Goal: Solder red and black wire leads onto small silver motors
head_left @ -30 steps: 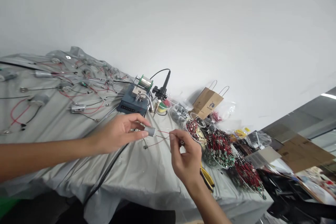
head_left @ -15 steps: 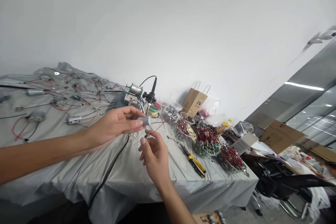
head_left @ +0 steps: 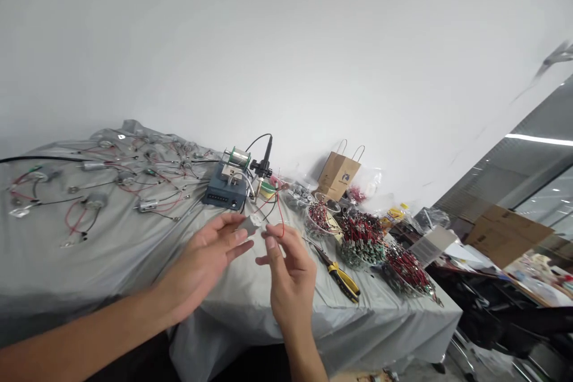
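Between the thumb and fingers of my left hand [head_left: 208, 256] is a small grey motor [head_left: 251, 224], held above the cloth-covered table. Red and black wires run from its right end; the red wire [head_left: 281, 209] arches up and over toward my right hand [head_left: 290, 271]. My right thumb and forefinger are pinched together close to the motor, at what looks like the end of the red wire. The exact tip between those fingers is too small to make out. Behind the motor stands a blue soldering station [head_left: 224, 194] with a solder spool [head_left: 239, 158] and a soldering iron [head_left: 267, 158].
Yellow-handled pliers [head_left: 344, 283] lie right of my right hand. Beyond them are tubs of red and black wired parts [head_left: 362, 236] and a paper bag [head_left: 339, 176]. Several wired motors [head_left: 96, 200] spread over the left side. The table edge runs close in front.
The motor has come lower and tilted, its wires now rising in a loop. My right hand has moved up beside it and pinches at a wire. The view has shifted left.
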A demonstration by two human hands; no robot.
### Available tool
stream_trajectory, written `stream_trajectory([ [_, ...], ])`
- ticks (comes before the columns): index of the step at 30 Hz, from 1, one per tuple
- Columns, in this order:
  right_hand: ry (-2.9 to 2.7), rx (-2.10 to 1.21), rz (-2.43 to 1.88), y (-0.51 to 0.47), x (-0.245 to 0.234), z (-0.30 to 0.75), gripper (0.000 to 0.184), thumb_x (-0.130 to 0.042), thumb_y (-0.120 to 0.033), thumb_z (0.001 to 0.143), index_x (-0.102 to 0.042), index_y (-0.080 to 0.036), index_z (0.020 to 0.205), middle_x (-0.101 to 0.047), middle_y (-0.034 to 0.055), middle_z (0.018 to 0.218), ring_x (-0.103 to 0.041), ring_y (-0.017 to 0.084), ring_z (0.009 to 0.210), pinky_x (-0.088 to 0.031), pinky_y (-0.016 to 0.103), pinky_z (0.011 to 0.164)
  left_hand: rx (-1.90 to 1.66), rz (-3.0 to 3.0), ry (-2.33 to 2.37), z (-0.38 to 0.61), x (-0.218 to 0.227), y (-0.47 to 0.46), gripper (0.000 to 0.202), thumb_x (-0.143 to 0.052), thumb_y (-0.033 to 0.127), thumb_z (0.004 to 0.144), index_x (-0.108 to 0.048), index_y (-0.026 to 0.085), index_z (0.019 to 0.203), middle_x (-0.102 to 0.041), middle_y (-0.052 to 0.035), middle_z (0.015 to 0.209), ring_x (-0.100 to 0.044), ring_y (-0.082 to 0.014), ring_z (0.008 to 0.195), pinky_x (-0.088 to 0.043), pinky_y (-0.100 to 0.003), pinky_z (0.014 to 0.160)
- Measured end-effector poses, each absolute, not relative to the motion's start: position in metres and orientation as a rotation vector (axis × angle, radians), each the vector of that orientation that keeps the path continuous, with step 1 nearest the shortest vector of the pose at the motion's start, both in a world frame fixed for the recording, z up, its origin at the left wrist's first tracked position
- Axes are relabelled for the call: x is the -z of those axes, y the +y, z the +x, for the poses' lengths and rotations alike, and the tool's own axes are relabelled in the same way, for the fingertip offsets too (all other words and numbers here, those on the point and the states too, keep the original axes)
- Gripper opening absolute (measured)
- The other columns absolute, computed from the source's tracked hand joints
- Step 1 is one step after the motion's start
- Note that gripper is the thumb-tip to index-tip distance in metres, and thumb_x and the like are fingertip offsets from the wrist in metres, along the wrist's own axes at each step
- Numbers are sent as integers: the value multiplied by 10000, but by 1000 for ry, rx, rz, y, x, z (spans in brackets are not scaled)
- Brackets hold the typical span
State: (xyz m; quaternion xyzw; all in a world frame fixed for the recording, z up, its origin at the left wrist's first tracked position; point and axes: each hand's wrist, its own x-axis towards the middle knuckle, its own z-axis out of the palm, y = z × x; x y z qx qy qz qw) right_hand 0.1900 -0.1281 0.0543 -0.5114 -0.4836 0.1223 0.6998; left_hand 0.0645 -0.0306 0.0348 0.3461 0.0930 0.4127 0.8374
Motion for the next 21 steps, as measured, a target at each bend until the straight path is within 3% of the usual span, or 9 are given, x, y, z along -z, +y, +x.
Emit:
stream_trajectory([
  [7,-906,-373,-1104,-127,-48,196,323,-901,-427,855,-793,-213,1072,-713,7,826,-689,138,727,-639,238,615,-955,833,226,79,-29,-43,343,-995,318,780,-779,212,1025,-782,7,978,-706,-150,939,-567,-246,866],
  [11,-951,-331,-1162,-124,-46,202,277,-880,-436,872,-812,-197,995,-723,18,809,-654,124,667,-602,237,596,-969,926,289,82,-24,-43,344,-974,363,806,-776,228,1052,-791,-2,1007,-720,-163,980,-580,-259,905],
  [17,-1087,-272,-1159,-123,-38,207,330,-757,-384,987,-810,-297,1300,-700,23,920,-634,126,690,-609,262,598,-955,813,316,86,-22,-45,348,-1000,341,768,-792,207,1012,-785,-20,1033,-752,-167,969,-641,-250,887],
  [21,-1181,-111,-1202,-127,-30,206,391,-702,-326,1025,-737,-329,1415,-717,54,1037,-690,165,850,-630,286,688,-940,737,327,85,-25,-47,362,-1014,296,749,-812,219,1039,-786,-9,1068,-771,-152,983,-664,-195,870],
])
